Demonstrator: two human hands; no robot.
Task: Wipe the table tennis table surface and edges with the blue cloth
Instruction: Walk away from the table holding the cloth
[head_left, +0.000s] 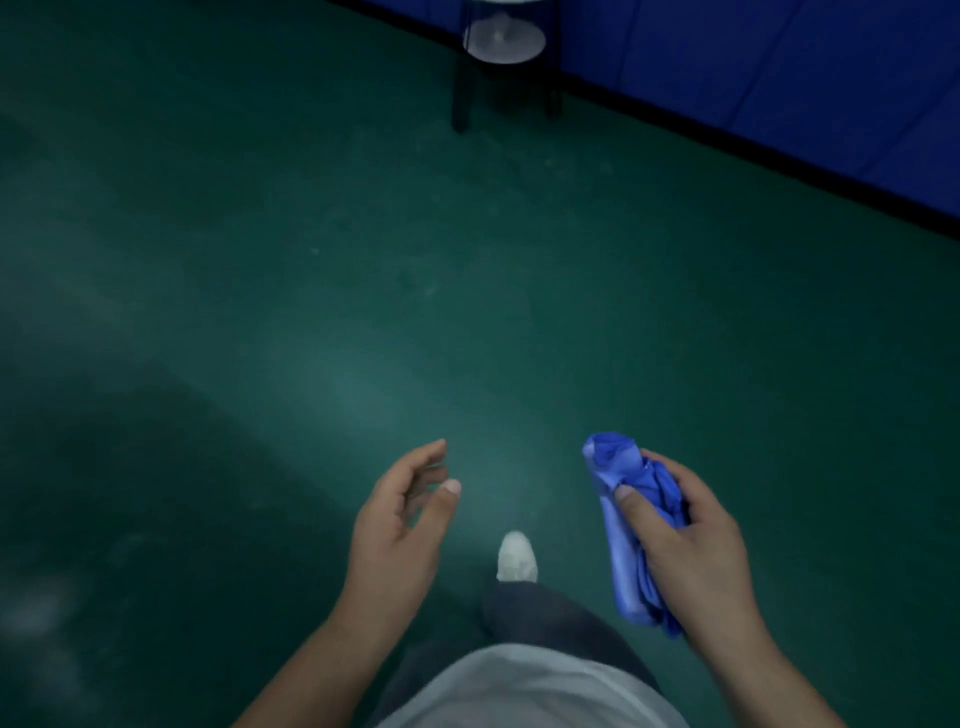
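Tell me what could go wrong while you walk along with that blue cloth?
1. The crumpled blue cloth is bunched in the right hand with a tail hanging below it. The cloth might slip onto the scuffed dark green floor and pick up dirt before any wiping.
2. The black-legged stand sits ahead in dim light, so the white shoe could catch one of its legs.
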